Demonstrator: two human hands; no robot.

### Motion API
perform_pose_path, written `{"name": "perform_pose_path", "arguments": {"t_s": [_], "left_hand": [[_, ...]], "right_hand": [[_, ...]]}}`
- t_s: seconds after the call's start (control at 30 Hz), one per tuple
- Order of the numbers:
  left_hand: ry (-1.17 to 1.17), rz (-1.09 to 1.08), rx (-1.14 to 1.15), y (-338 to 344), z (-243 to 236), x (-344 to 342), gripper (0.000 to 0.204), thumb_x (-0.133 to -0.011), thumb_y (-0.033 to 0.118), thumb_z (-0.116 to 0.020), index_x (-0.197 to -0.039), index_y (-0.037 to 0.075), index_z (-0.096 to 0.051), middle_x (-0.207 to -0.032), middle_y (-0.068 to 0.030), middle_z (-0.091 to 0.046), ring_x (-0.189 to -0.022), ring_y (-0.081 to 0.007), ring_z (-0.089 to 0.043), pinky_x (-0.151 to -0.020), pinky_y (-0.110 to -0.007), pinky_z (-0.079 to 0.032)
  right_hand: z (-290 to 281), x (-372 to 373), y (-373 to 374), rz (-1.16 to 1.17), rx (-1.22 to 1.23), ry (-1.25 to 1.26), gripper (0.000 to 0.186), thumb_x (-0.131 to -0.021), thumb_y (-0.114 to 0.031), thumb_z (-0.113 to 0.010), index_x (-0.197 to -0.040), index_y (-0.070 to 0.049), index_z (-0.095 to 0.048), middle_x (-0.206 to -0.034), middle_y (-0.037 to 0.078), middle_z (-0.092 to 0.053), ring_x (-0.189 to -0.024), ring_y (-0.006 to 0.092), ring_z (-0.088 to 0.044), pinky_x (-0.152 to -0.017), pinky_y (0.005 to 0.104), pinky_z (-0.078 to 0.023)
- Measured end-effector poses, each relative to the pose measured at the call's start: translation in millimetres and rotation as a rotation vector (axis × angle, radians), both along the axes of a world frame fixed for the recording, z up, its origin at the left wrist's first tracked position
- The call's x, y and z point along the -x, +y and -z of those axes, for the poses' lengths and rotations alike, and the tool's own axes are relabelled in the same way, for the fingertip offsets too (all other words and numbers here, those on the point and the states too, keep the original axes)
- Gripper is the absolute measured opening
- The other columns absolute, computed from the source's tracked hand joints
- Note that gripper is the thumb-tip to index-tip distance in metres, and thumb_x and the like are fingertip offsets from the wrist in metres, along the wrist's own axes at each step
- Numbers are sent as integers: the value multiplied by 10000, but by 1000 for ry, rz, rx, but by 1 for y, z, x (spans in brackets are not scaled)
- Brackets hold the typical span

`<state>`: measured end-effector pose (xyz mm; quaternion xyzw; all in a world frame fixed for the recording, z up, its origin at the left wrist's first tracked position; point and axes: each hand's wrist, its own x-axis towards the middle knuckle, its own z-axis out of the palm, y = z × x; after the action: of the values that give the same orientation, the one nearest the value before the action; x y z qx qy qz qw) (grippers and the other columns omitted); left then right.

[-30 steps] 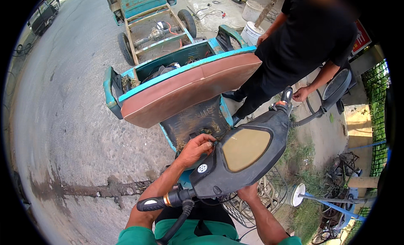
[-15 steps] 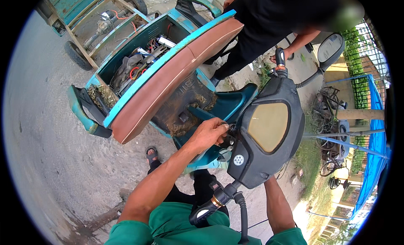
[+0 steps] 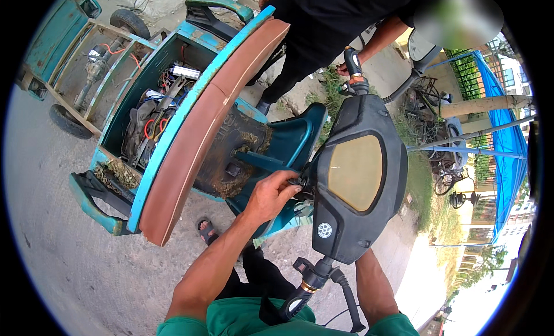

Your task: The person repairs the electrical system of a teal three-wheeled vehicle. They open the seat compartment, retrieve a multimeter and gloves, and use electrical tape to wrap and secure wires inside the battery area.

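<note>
The black handlebar console [image 3: 346, 215] of a teal cargo tricycle is in front of me, with a yellowed display [image 3: 356, 173] on top. My left hand [image 3: 273, 196] reaches to the seat-facing side of the console. Its thumb and fingers pinch together at a small dark part there, which I cannot make out. Just below those fingers hangs a small metallic-looking cluster [image 3: 303, 208]. My right forearm [image 3: 372, 284] passes under the console, which hides the right hand. The near handlebar grip [image 3: 294, 304] lies close to my body, with no hand on it.
A brown padded seat [image 3: 213, 122] backs onto an open teal box [image 3: 115, 137] holding tools and wires. Behind it is the bare cargo frame [image 3: 86, 105]. A person in black [image 3: 323, 36] stands across, one hand near the far grip [image 3: 352, 62]. A mirror [image 3: 421, 47] sticks out there.
The whole view has shifted, moving the tricycle leftward in the picture. My left hand stays at the console with fingers still pinched. The other person's hand has come slightly away from the far grip.
</note>
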<state>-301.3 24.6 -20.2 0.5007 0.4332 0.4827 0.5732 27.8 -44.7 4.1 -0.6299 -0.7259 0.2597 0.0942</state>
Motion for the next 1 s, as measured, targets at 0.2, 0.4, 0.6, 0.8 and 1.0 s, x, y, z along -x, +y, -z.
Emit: {"name": "perform_pose_path", "arguments": {"t_s": [0.2,0.4,0.6,0.8,1.0], "left_hand": [[95,-64,-210,9,10,-5,227,-868,92,-727,-1073,18,-664,-899,-143,-663,-759,-261,-667,-686,-347,-518],[71,-18,-130,14,8,-4,163,-860,65,-719,-1006,7,-675,-871,-136,-662,-762,-257,-665,-675,-347,-514],[-20,-35,-47,16,-2,-3,147,-876,65,-700,-1003,-1,-667,-861,-134,-643,-720,-251,-641,-649,-346,-496],[50,-65,-65,14,0,-8,99,-902,86,-687,-943,4,-650,-819,-146,-626,-685,-294,-615,-619,-360,-483],[7,-105,45,7,15,-20,149,-966,131,-639,-899,-1,-622,-697,-60,-595,-609,-113,-561,-550,-313,-452]], "right_hand": [[-5,-1,-19,118,44,21,395,-938,-297,-574,-1259,-71,-614,-1277,132,-642,-1185,310,-594,-1014,427,-459],[5,3,-13,184,72,56,403,-946,-306,-559,-1269,-69,-603,-1280,130,-638,-1182,307,-593,-1013,427,-460],[12,7,-8,221,86,87,412,-955,-316,-544,-1280,-67,-593,-1283,129,-633,-1179,305,-593,-1012,428,-461],[15,10,-7,253,89,105,421,-963,-325,-529,-1290,-65,-583,-1287,127,-629,-1175,302,-593,-1011,428,-462],[23,10,-9,278,86,138,430,-972,-334,-514,-1300,-63,-573,-1290,126,-625,-1172,300,-592,-1010,429,-463]]}}
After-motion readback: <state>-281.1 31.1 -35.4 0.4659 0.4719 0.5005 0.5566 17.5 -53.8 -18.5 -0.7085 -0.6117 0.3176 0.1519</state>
